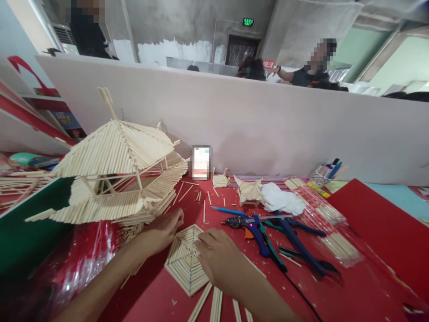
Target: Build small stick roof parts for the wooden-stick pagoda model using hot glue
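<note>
A hexagonal panel of thin wooden sticks (182, 270), laid in nested rings, lies on the red tabletop in front of me. My left hand (167, 227) is at its upper left edge, fingers curled in; their tips are hidden, so what they hold does not show. Over the panel's right side rests my right hand (217, 257), fingers bent and drawn together near the panel's middle; anything between them is hidden. Loose sticks (216, 306) fan out below the right hand. A blue glue gun (253, 228) with a lit red light lies to the right.
A large stick-built pavilion (110, 152) with tiered roofs stands at left. Behind are a lit phone (201, 163) and a small stick model (250, 190) beside white tissue (283, 199). Pliers (298, 243), bagged sticks (335, 241) and a pen cup (323, 174) sit at right. A white partition (268, 120) rises behind.
</note>
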Tool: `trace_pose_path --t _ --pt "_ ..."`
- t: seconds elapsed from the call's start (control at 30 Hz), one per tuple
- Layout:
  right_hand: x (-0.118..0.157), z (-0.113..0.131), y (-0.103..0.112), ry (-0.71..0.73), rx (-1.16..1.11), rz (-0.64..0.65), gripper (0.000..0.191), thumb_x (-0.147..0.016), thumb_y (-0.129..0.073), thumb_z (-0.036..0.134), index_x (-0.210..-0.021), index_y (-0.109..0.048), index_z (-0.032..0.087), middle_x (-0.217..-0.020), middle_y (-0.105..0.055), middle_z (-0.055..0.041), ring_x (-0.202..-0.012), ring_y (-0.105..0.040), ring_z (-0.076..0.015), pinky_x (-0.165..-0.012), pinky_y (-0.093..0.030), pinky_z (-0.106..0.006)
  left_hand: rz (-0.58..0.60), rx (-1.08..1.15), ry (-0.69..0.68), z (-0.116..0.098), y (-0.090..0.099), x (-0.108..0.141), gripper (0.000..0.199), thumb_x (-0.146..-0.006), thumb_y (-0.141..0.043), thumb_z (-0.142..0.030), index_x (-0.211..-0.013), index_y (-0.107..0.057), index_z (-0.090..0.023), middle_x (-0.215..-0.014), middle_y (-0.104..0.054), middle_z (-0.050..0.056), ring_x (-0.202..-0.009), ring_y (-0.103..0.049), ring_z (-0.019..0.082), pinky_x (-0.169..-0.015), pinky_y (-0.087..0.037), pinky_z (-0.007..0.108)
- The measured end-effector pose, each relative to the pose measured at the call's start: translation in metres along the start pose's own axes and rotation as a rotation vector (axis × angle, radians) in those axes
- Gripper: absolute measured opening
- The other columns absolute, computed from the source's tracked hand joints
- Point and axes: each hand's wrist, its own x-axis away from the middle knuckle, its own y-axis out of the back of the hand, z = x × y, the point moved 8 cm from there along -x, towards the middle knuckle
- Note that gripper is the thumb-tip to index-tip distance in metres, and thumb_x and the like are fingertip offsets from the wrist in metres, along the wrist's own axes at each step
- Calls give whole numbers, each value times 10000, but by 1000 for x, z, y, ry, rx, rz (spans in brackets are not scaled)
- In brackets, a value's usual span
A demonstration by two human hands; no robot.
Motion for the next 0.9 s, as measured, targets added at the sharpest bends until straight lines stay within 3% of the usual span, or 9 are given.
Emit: trace_pose_path --t 0.1,0.2,0.37,0.53,0.9 --pt "-5 -4 -1 -15 27 -40 285 -922 -533 171 -1200 -569 124 -1103 -621 -120 -999 -526 -253 -856 -444 -391 58 -4 15 1 -2 -2 146 -890 -483 -325 -882 -569 -207 -838 -645 8 -755 -567 176 -685 -388 273" --pt "-12 -7 -5 -53 54 -59 327 -920 -525 168 -1239 -555 104 -1086 -610 -135 -964 -509 -261 -820 -437 -401 131 28 63 -2 -7 -1 170 -836 -581 -370 -833 -598 -200 -804 -652 0 -711 -560 164 -625 -361 258" --pt "-21 -14 -9 -65 70 -83 240 -915 -537 143 -1141 -613 124 -974 -620 -109 -897 -510 -244 -765 -417 -379 145 98 150 3 -10 -1 160 -796 -612 -356 -785 -601 -196 -734 -645 -16 -670 -554 156 -587 -341 249" --pt "-35 -27 -11 -47 9 -59 123 -938 -556 157 -931 -674 192 -887 -630 -46 -825 -523 -185 -704 -389 -307 146 139 129 4 -12 -2 184 -780 -624 -373 -769 -590 -193 -737 -637 -16 -681 -548 157 -598 -347 249" --pt "-37 -31 -13 -51 -26 -120 157 -956 -549 166 -879 -684 181 -897 -648 -29 -833 -562 -160 -707 -376 -275 129 93 152 2 -9 0 177 -790 -622 -357 -758 -573 -190 -720 -603 -22 -676 -527 160 -592 -319 255"
